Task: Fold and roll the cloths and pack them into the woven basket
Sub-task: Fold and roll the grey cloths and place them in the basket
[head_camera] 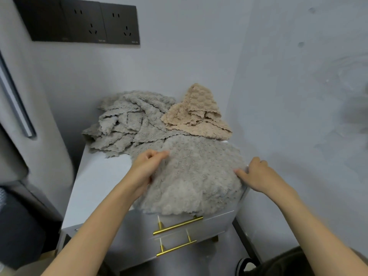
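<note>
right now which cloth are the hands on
The spread grey cloth in front, left hand and right hand on its sides; the crumpled grey heap and tan cloth lie behind.

A grey cloth [195, 176] is spread over the front right of the worktop [95, 186], and its near edge is hung over the front, just above two gold drawer handles [178, 226]. Its left edge is pinched by the left grip [145, 168], with the fingers curled. Its right edge, at the worktop's right rim, is held by the right grip [256, 176], with the thumb laid on the fabric. A heap of grey cloths [127, 124] is piled at the worktop's back left and is touched by a crumpled beige cloth [199, 112] at the back right. Black wall sockets [83, 22] are seen above the worktop's back left.
</note>
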A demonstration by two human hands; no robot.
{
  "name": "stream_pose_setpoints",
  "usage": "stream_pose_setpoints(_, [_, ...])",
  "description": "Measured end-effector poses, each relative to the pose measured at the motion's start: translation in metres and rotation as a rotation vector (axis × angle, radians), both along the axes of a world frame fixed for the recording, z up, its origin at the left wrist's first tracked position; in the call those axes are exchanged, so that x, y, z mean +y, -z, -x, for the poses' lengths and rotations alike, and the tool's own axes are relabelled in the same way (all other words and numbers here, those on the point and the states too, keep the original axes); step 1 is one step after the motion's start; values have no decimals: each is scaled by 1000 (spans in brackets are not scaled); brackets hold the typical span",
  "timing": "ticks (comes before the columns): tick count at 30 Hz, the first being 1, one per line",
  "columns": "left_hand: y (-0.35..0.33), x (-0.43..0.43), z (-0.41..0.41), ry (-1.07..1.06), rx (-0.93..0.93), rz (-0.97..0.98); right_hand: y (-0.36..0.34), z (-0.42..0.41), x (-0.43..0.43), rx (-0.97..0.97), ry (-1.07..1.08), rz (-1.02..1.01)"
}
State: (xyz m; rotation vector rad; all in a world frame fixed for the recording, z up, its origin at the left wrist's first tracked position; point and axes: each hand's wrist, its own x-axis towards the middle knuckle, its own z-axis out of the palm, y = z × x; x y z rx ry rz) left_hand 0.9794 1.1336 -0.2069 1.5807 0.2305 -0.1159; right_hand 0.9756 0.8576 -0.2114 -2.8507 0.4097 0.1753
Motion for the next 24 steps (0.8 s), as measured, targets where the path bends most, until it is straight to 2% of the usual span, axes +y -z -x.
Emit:
stream_pose_setpoints(5, [1, -5, -2, -81, -128, -13, -1, 5, -9, -50, -21, -58])
stream_pose_setpoints(12, [-8, -16, 8, 153, -211, 131, 4, 12, -4, -122, -120, -69])
stream_pose_setpoints(15, [-13, -15, 12, 188, -262, 200, 4, 9, -6, -115, -130, -67])
stream_pose_setpoints(17, [-17, -8, 12, 124, -301, 215, -3, 8, -11, -215, -63, -217])
stream_pose_setpoints(21, [-22, 16, 3, -114, -434, 121, -27, 6, -14, -534, 118, -910])
stream_pose_setpoints(24, [-23, 29, -2, -173, -491, 20, -34, 5, -13, -614, 178, -1234])
